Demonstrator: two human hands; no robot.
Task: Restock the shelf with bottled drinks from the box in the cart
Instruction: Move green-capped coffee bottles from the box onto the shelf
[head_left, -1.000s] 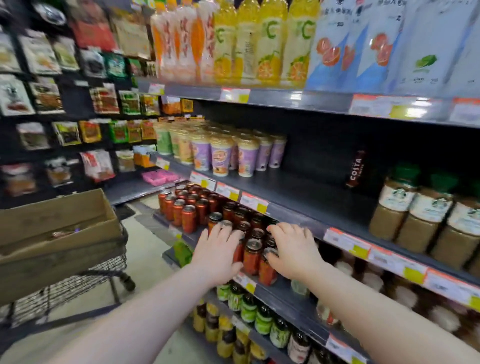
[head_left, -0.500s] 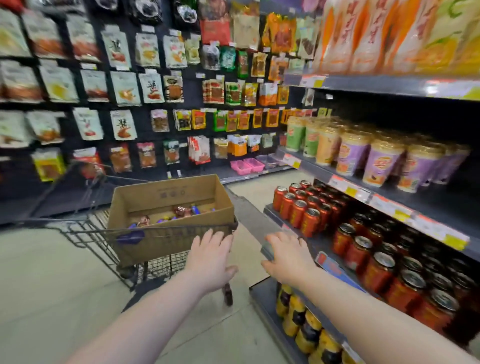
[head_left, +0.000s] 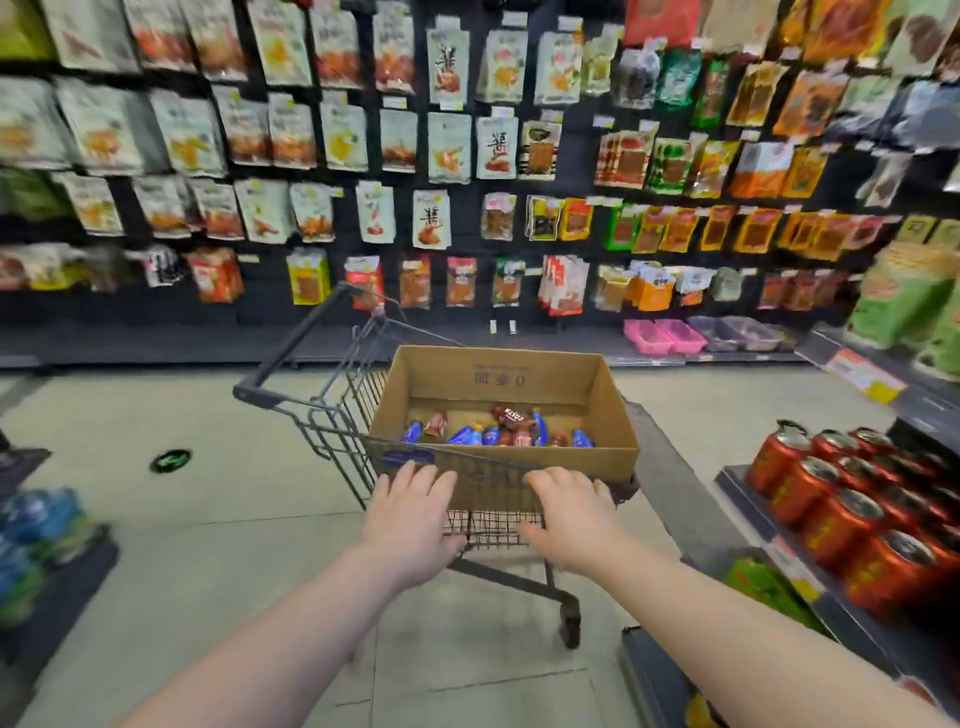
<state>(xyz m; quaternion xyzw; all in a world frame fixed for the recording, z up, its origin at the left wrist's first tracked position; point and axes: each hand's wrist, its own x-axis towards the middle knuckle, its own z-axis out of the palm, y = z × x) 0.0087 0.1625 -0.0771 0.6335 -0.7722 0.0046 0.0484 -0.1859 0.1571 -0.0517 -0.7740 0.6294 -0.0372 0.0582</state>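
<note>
The left hand (head_left: 410, 525) and right hand (head_left: 569, 514) are just by the box (head_left: 498, 374) at 12 o'clock. The fingers (head_left: 415, 475) are spread and hold nothing. The bottles (head_left: 498, 431) lie at the bottom of the box. A hard bump could roll the cart (head_left: 332, 415) away.

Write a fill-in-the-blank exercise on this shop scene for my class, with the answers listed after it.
The cardboard box sits in a wire ____.
The bottles lie at the ____ of the box.
The cans on the shelf at the right are ____.
The left hand and the right hand both hold ____.
Answers: cart, bottom, red, nothing.
</note>
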